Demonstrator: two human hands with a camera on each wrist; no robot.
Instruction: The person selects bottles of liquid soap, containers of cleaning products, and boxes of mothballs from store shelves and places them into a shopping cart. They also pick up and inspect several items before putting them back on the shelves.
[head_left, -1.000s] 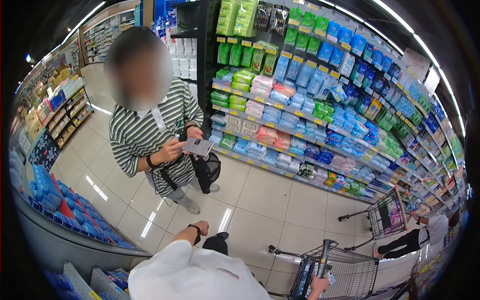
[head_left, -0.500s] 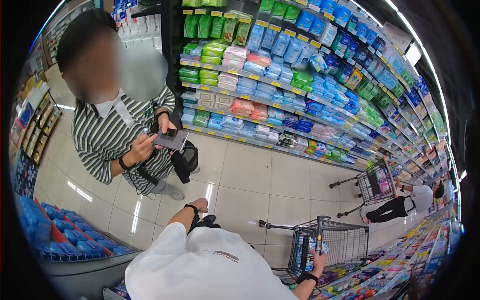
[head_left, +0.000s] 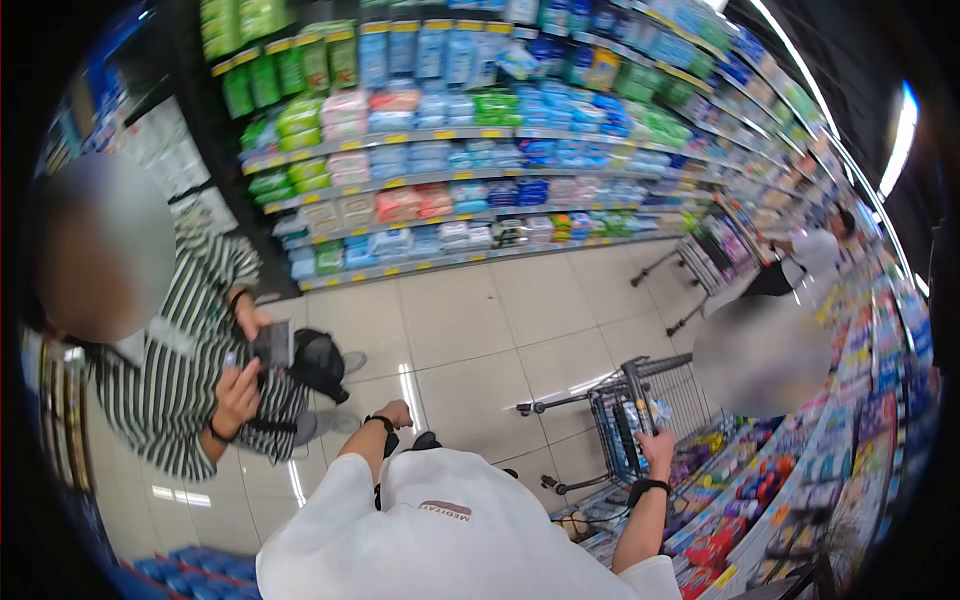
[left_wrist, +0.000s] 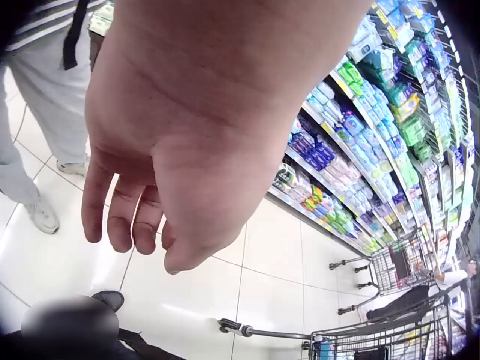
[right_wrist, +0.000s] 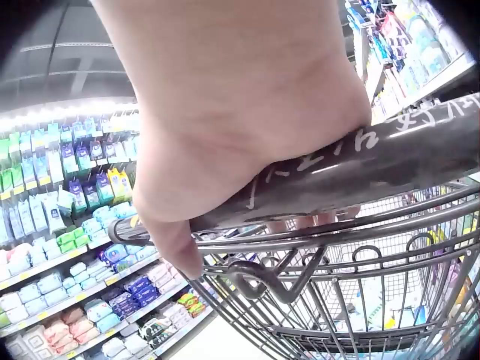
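In the head view my right hand [head_left: 656, 450] grips the handle of a wire shopping cart [head_left: 672, 388]. The right wrist view shows that hand [right_wrist: 247, 150] over the thick dark handle bar [right_wrist: 375, 157], thumb on the near side and fingertips curled under it. Some packages lie in the cart's basket. My left hand [head_left: 398, 412] hangs in front of my body; in the left wrist view this hand [left_wrist: 172, 165] holds nothing, its fingers loosely bent above the tiled floor.
At the left stands a person in a striped shirt [head_left: 160, 390], holding a phone [head_left: 274, 345]. Shelves of packaged wipes [head_left: 430, 160] run along the far side. Another person [head_left: 815, 250] is by a second cart [head_left: 715, 250] at the right. More goods [head_left: 740, 510] line the lower right.
The head view has turned, so the striped-shirt person and the shelves sit further left. More of my right forearm shows. My right hand stays on the cart handle.
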